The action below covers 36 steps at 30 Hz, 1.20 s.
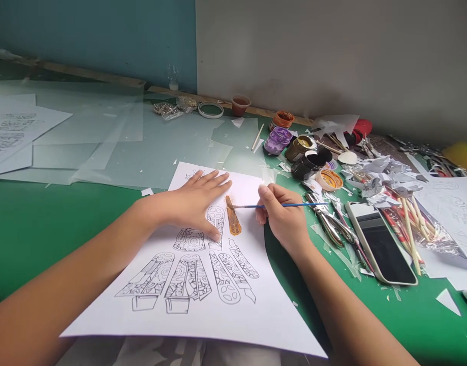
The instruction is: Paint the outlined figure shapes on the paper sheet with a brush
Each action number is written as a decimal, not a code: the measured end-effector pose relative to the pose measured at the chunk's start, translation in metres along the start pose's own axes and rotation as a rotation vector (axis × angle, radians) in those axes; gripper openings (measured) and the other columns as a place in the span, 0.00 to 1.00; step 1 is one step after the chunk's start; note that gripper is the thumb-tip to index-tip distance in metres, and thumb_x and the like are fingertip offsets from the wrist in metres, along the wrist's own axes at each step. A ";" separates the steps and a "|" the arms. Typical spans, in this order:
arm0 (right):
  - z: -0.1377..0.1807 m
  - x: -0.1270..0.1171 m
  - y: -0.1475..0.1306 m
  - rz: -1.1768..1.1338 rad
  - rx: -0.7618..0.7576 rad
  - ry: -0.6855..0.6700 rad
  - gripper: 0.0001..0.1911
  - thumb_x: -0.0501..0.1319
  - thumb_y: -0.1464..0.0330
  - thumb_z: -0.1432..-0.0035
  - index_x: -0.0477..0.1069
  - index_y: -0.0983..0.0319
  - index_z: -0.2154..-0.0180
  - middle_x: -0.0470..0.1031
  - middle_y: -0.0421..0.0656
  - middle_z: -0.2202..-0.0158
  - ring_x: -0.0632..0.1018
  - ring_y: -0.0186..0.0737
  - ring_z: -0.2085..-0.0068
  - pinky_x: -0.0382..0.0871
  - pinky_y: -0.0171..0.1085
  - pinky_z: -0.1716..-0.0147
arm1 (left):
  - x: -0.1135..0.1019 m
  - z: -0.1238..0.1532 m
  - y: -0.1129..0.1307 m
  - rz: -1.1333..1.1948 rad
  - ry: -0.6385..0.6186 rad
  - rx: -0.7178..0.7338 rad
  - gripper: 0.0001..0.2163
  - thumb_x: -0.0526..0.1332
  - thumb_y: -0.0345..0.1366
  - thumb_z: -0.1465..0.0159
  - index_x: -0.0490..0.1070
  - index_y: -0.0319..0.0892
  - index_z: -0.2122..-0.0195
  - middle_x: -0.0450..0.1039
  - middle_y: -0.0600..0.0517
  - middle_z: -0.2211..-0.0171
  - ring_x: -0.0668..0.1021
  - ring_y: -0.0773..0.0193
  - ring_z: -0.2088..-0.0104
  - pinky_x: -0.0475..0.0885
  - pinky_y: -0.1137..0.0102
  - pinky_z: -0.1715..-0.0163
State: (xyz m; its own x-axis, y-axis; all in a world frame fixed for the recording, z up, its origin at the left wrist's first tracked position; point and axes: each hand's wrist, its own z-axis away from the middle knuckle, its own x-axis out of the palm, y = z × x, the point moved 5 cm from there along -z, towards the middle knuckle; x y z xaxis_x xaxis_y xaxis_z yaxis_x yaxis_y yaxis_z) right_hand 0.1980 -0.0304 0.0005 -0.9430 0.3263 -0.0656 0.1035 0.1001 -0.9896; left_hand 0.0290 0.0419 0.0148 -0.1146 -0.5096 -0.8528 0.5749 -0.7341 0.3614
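A white sheet of paper (149, 315) printed with black patterned outlines lies in front of me, its near edge hanging over the table edge. My left hand (197, 201) rests flat on its upper part with fingers spread. Between the fingers and thumb of my right hand (281, 208) is a thin blue paintbrush (302, 205), held nearly level. Its tip points left and touches a narrow shape painted orange-brown (234, 218). The other outlined shapes in view are unpainted. Part of the drawing is hidden under my left hand.
Open paint jars, purple (278, 141), black (308, 165) and orange (282, 120), stand beyond my right hand. Pliers (327, 223), a phone (381, 244), paper scraps (385, 175) and wooden sticks (410, 229) crowd the right. Clear sheets (122, 152) cover the green table's (35, 218) far left.
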 end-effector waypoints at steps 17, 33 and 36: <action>0.009 -0.003 -0.005 0.058 -0.030 0.014 0.28 0.62 0.48 0.40 0.62 0.58 0.83 0.64 0.35 0.89 0.64 0.31 0.85 0.60 0.34 0.82 | 0.003 0.000 -0.001 -0.005 0.025 0.027 0.57 0.65 0.64 0.49 0.35 0.49 0.26 0.26 0.47 0.25 0.34 0.44 0.27 0.37 0.49 0.29; 0.027 -0.041 -0.038 0.217 -0.208 0.309 0.11 0.65 0.60 0.38 0.73 0.58 0.71 0.73 0.39 0.75 0.73 0.35 0.76 0.67 0.37 0.76 | 0.038 0.051 0.018 -0.057 0.320 -0.229 0.42 0.58 0.59 0.39 0.46 0.51 0.27 0.53 0.50 0.28 0.56 0.42 0.30 0.51 0.49 0.30; 0.034 -0.039 -0.043 0.414 -0.237 0.252 0.08 0.64 0.62 0.37 0.77 0.57 0.68 0.75 0.41 0.72 0.74 0.38 0.73 0.67 0.40 0.71 | 0.056 0.063 0.017 -0.052 0.373 -0.222 0.43 0.55 0.61 0.37 0.38 0.55 0.26 0.49 0.55 0.27 0.55 0.46 0.29 0.49 0.53 0.28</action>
State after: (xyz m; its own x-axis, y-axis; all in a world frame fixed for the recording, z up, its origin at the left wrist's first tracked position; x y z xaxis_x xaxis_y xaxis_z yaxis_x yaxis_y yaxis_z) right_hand 0.2192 -0.0792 0.0411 -0.7063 0.5957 -0.3826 0.5464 0.1150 -0.8296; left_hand -0.0183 -0.0276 -0.0033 0.1294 -0.2477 -0.9602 0.7413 -0.6190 0.2596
